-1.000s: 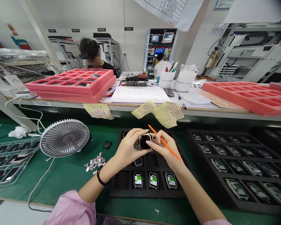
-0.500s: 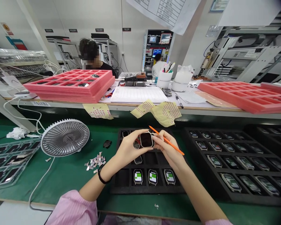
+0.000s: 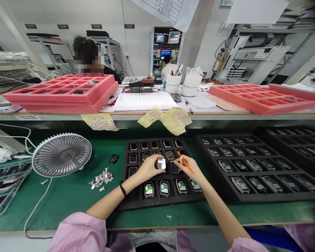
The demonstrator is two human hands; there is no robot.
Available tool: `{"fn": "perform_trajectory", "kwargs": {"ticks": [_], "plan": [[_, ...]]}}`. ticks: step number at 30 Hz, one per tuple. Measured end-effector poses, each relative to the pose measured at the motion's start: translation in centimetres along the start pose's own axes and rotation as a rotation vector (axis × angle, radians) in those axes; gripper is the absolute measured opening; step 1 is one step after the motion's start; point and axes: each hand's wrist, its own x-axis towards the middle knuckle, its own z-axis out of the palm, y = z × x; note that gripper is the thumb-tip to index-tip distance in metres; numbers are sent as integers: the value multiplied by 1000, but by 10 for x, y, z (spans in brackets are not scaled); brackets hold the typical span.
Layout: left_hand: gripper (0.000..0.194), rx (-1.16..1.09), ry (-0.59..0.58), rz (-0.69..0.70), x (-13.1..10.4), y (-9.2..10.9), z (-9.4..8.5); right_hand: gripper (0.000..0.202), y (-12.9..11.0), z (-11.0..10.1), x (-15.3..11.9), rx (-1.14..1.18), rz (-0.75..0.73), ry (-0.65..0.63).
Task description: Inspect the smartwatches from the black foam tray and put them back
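My left hand (image 3: 150,167) grips a smartwatch body (image 3: 161,163) whose face shines with reflected light, above the middle of a black foam tray (image 3: 136,205). My right hand (image 3: 187,165) is closed around an orange stick (image 3: 188,166), and its fingertips touch a dark-faced watch (image 3: 174,167) at the tray. Dark-screened watches fill the tray's back rows. In the front row, several watches, one of them a watch (image 3: 148,189) at the left, show green and white screens.
A white fan (image 3: 63,155), a dark watch part (image 3: 113,158) and small silvery pieces (image 3: 102,178) lie left. Another black tray of watches (image 3: 225,196) stands right. Pink foam trays (image 3: 55,105) rest on the shelf, with a person (image 3: 86,56) beyond.
My hands have moved apart; the right now reaches a watch at the tray. The watch in my left hand now reflects brightly. The camera view has shifted right, and more of the tray shows.
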Motion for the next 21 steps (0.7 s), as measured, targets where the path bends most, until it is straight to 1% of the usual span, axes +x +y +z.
{"fn": "perform_trajectory", "kwargs": {"ticks": [2, 4, 6, 9, 12, 13, 15, 18, 21], "plan": [[49, 105, -40, 4, 2, -8, 11, 36, 8, 1, 1, -101, -39, 1], [49, 228, -74, 42, 1, -10, 15, 34, 4, 2, -4, -167, -76, -20], [47, 354, -70, 87, -5, -8, 12, 31, -7, 2, -14, -270, -132, -5], [32, 538, -42, 93, -24, 0, 2, 29, -27, 9, -39, -446, -233, 69], [33, 738, -65, 15, -50, 7, -4, 32, -40, 26, -65, -493, -272, 21], [32, 797, -67, -6, -58, 8, -3, 32, -41, 34, -72, -528, -291, 28], [29, 886, -54, -20, -71, 8, 0, 32, -40, 49, -82, -630, -322, 87], [26, 958, -11, -3, -82, 8, 7, 31, -35, 66, -88, -746, -338, 160], [26, 993, 29, -15, -87, 8, 14, 29, -31, 74, -89, -774, -331, 175]]}}
